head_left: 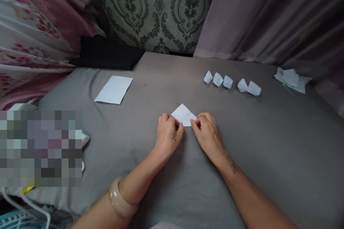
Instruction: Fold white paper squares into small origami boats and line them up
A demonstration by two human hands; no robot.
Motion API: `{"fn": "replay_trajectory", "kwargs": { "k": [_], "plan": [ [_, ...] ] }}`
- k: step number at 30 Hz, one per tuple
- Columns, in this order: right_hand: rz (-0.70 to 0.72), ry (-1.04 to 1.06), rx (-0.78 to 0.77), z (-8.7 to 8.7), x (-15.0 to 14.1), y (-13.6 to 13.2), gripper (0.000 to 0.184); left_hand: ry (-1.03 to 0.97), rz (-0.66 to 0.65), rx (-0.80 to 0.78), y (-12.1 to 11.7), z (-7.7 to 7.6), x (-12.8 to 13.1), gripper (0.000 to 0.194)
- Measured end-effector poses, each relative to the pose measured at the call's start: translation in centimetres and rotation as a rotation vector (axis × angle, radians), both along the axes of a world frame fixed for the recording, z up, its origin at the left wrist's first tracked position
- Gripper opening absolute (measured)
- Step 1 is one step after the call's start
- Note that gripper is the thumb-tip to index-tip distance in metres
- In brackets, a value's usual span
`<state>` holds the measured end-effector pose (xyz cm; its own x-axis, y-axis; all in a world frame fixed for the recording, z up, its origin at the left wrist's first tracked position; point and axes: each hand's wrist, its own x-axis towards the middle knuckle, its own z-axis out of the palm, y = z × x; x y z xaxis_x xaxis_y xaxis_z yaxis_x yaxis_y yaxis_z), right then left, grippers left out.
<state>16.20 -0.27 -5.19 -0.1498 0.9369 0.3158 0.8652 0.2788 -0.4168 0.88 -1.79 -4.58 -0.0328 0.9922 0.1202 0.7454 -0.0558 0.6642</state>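
Note:
A small folded sheet of white paper (184, 115) lies on the grey cloth surface in front of me, its pointed corner facing away. My left hand (170, 130) pinches its left side, thumb at the near edge. On the opposite side my right hand (206, 130) grips the right corner between thumb and fingers. The fingertips under the paper are partly hidden. Beyond my right hand stands a row of several small folded white paper shapes (227, 82). A flat stack or sheet of white paper (114, 90) rests to the far left.
Loose paper scraps (292, 79) lie at the far right. A black folded cloth (110, 53) sits at the back left, near a floral curtain (34, 21). Patterned wallpaper (158, 7) and a mauve curtain (249, 14) border the back. The left side is partly blurred out, with a white cable (40, 209) below.

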Motion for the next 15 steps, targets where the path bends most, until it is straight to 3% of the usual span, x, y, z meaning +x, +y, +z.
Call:
{"fn": "replay_trajectory", "kwargs": {
  "k": [8,15],
  "plan": [
    [-0.025,-0.021,-0.031,0.35,-0.21,-0.04,0.02,0.062,-0.019,-0.033,0.19,0.41,-0.06,0.003],
    [-0.043,-0.081,-0.016,0.14,0.02,-0.11,0.027,0.098,-0.133,-0.032,0.15,0.6,-0.09,0.026]
  ]
}}
